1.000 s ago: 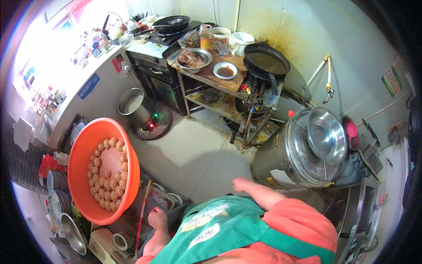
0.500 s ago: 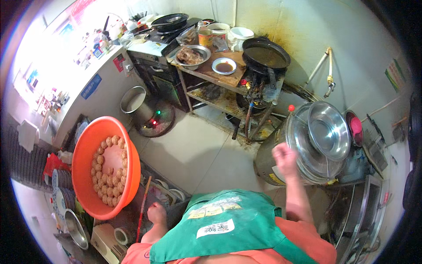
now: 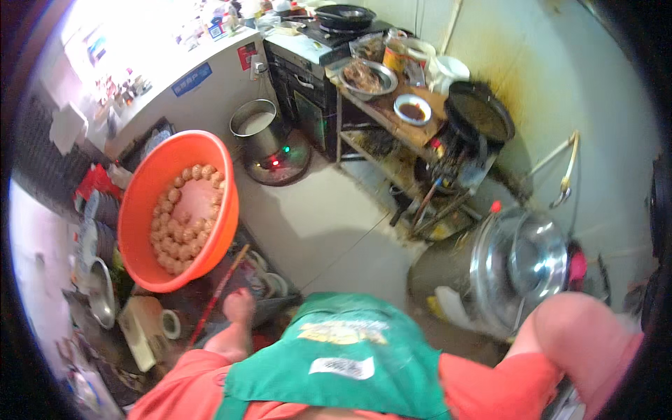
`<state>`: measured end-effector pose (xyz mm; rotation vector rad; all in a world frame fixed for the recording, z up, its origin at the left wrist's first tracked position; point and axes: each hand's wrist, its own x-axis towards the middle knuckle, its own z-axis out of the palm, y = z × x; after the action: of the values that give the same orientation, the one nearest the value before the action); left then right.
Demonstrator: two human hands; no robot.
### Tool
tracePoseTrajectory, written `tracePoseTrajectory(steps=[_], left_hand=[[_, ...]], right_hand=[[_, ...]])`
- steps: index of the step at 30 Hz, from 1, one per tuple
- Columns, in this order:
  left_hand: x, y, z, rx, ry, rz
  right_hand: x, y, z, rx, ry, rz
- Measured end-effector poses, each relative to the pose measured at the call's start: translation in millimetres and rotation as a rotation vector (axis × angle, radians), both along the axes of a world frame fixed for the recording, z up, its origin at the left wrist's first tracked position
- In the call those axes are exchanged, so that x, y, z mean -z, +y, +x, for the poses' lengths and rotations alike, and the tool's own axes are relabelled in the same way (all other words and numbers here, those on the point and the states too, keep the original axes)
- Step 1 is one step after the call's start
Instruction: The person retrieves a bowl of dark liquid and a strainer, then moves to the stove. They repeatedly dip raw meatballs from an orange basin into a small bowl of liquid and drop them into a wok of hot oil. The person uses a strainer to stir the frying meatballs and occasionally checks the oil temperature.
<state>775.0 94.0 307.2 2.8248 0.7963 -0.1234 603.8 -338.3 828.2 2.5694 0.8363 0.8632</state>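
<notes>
My left hand (image 3: pixel 239 306) hangs beside the dark counter with its fingers curled closed, and nothing shows in it. Close by, a long thin red stick (image 3: pixel 218 294) leans at a slant, apart from the hand. Beyond it stands a big orange basin (image 3: pixel 227 217), tilted toward me, holding many round meatballs (image 3: pixel 183 241). On my right, my bent arm (image 3: pixel 574 325) is raised near the large steel drum (image 3: pixel 448 280); its hand lies outside the picture. A shiny steel bowl (image 3: pixel 542 252) rests on top of the drum.
A steel pot (image 3: pixel 253 133) stands on a round cooker on the floor. Ahead is a metal shelf with a bowl of meat (image 3: pixel 365 77), a bowl of dark sauce (image 3: pixel 413 110) and a black wok (image 3: pixel 479 115). A tap (image 3: pixel 562 194) juts from the wall.
My right hand, near the drum before, has left the picture as the arm bent up and back. The view has shifted, moving the basin and shelf across it. My left hand stays curled.
</notes>
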Motion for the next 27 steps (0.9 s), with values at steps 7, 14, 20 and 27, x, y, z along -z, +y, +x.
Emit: tracePoseTrajectory(steps=[7,14,20,27], left_hand=[[24.9,7.3,-3.9,-0.092,-0.020,-0.172],[10.8,5.1,-4.7,0.423,-0.226,0.030],[9.6,13.8,-14.7,0.180,-0.096,-0.121],[16.3,3.9,-0.4,-0.026,-0.043,-0.023]], right_hand=[[41.7,-39.2,35.7,0.039,0.054,-0.037],[53.5,-57.0,64.3,0.044,0.005,-0.045],[54.7,-45.9,55.8,0.105,-0.013,-0.033],[34.0,-20.3,47.9,0.146,-0.044,-0.070]])
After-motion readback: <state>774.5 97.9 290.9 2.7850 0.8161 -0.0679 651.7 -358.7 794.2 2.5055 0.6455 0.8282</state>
